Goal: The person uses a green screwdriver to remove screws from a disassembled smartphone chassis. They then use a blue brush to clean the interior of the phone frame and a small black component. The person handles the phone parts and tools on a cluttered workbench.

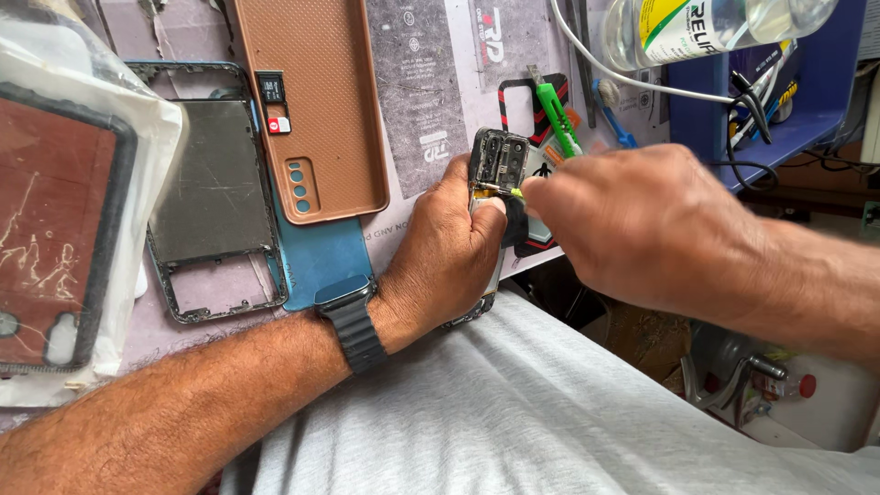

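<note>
My left hand grips an opened phone held upright at the work mat's near edge, its bare inner frame facing me. My right hand reaches in from the right and pinches a small yellow-green tool whose tip touches the phone's inside. A dark smartwatch sits on my left wrist. The lower part of the phone is hidden behind my left hand.
On the mat lie a brown phone case, a blue back cover, a grey phone mid-frame and a bagged screen. A green utility knife, a clear bottle and white cable are at the back right.
</note>
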